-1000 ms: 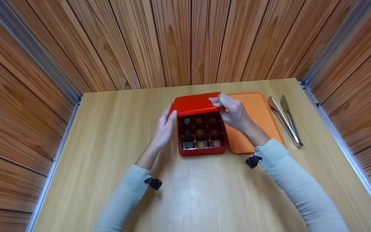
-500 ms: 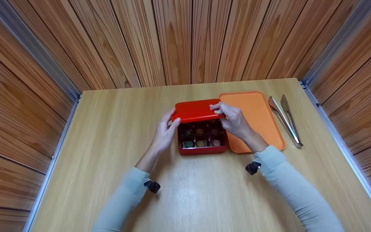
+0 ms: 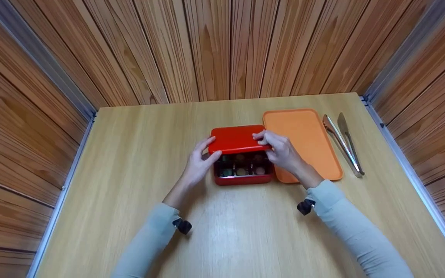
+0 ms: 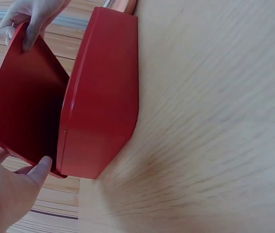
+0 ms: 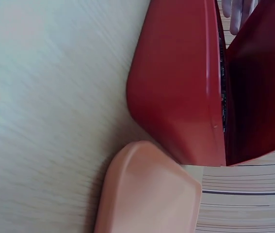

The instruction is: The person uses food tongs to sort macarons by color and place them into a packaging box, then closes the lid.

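A red box stands on the table, with several dark compartments and small round pieces in green, yellowish and pinkish tones. Over its back part is a red lid, tilted with the front edge raised; in the left wrist view the lid meets the box at its far edge. My left hand grips the lid's left end between thumb and fingers. At the right front corner my right hand pinches the lid. The lid hides the back row of compartments.
An orange tray lies close against the box's right side. Further right are metal tongs and a knife-like utensil with a broad blade, side by side. Wood-panelled walls rise behind the table and on both sides.
Both hands have brought the lid toward the person and down over the box, covering more of the compartments. The box, tray and utensils stay in place.
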Motion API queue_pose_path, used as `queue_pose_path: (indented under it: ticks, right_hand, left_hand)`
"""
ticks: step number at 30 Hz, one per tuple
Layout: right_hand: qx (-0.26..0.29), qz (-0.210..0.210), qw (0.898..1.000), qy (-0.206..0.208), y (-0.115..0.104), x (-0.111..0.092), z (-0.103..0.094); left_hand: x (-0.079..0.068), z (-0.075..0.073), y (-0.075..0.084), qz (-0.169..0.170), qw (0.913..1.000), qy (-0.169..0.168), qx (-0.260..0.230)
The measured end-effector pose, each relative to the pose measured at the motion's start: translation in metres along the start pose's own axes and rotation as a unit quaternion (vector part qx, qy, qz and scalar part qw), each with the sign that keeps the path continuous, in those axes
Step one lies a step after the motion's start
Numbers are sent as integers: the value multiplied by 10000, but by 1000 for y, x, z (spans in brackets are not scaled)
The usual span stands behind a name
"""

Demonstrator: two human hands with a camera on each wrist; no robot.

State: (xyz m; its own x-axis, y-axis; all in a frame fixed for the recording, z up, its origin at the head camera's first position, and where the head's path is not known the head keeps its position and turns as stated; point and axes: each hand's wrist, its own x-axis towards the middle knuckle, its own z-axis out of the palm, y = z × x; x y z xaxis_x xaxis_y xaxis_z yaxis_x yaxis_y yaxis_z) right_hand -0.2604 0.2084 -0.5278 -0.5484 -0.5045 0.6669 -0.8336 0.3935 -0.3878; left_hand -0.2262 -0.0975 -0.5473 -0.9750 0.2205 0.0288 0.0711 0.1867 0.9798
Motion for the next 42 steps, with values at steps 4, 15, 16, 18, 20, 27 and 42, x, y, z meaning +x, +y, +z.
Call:
queue_pose_path:
  ticks: [4,15,16,18,20,27,42]
  right_hand:
    - [-24,-80,9998,-159,0,-3,-1]
    - [-48,426,9940,-1005,-2,-15,-9]
    - [-56,471,9930,-1086,-2,-16,-9]
    - [-75,544,9907,-1245,-3,-18,-10]
    - [-116,572,9888,-1376,-2,-20,-10]
    - [-231,615,9852,-1586,0,-29,-8]
    - [22,1324,9759,-1734,3,-44,-6]
  left_hand:
    - [0,0,-4,-56,10000,-20,43]
    - [-6,7,-12,-144,9999,56,3]
    - [-7,8,-13,-156,9999,71,-3]
    - [-9,9,-14,-182,9998,90,-32]
    - [-11,10,-15,-207,9997,96,-51]
    - [-14,15,-19,-250,9996,134,73]
    - [-18,17,-27,-306,9993,89,195]
